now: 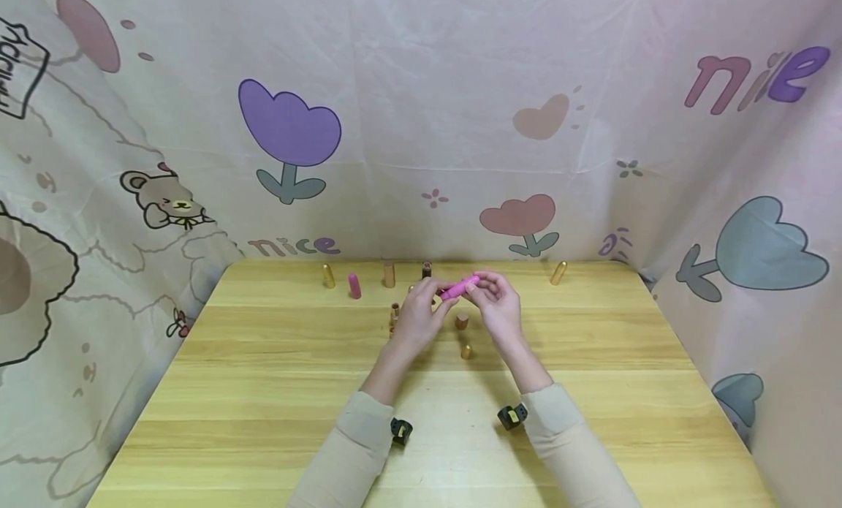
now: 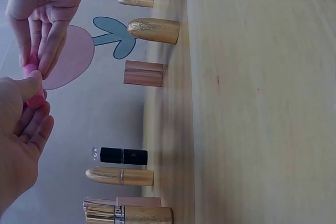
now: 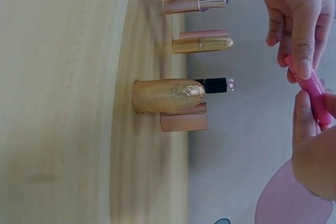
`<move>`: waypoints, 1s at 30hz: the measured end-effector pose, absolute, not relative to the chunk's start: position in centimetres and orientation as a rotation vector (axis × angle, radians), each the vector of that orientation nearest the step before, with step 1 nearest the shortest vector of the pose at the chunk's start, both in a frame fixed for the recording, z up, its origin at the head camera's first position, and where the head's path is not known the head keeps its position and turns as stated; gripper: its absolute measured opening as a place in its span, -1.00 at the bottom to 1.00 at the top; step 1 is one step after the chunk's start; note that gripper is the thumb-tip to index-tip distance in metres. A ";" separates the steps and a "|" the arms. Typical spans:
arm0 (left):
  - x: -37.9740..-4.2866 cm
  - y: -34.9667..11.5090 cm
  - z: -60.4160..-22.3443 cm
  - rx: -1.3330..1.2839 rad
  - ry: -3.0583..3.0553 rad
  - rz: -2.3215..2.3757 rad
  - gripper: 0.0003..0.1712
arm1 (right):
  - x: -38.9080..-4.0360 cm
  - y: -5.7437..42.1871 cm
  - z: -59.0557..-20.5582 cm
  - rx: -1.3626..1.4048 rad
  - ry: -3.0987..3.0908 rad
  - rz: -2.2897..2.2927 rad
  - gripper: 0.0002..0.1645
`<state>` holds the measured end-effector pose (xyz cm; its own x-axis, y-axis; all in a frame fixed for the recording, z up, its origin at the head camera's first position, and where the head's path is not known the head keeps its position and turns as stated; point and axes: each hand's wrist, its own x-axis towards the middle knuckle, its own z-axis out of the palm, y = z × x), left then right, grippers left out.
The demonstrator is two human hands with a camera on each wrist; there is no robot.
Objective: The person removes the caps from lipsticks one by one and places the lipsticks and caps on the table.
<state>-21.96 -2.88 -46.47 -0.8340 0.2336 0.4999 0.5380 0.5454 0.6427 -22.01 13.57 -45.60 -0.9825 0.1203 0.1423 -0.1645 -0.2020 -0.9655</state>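
Note:
Above the table, both hands hold one pink lipstick [image 1: 459,288] between them, tilted with its right end higher. My left hand [image 1: 421,314] pinches the lower left end with thumb and fingers. At the other end, my right hand [image 1: 498,303] grips it, thumb along the tube. In the right wrist view the pink lipstick [image 3: 313,94] looks like a smooth closed tube, partly covered by fingers. Below the hands stand a rose-gold cap [image 1: 462,321] and a short gold cap [image 1: 466,351]. Next to the left hand are open-looking lipstick tubes [image 1: 395,314], partly hidden.
Along the table's back stand a gold lipstick [image 1: 328,276], another pink one [image 1: 354,286], a rose-gold one [image 1: 389,275] and a black one [image 1: 427,269]. A gold lipstick [image 1: 559,273] stands at the back right. A printed cloth [image 1: 421,128] hangs behind the wooden table [image 1: 263,391].

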 end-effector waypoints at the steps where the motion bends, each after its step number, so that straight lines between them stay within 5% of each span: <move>1: -21.9 -2.9 -46.4 -0.636 -2.432 -1.190 -0.67 | -22.0 13.6 -45.6 0.055 -1.852 2.304 -0.54; 30: -21.0 -6.5 -44.1 -0.476 -2.369 -1.440 -0.69 | -21.1 16.2 -44.8 0.113 -1.761 2.189 -0.53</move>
<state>-20.98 -6.48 -44.08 -0.8908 0.1122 0.4403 0.4426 0.4340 0.7847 -21.10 16.18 -44.76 -0.9429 0.2035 0.2636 -0.3011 -0.1828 -0.9359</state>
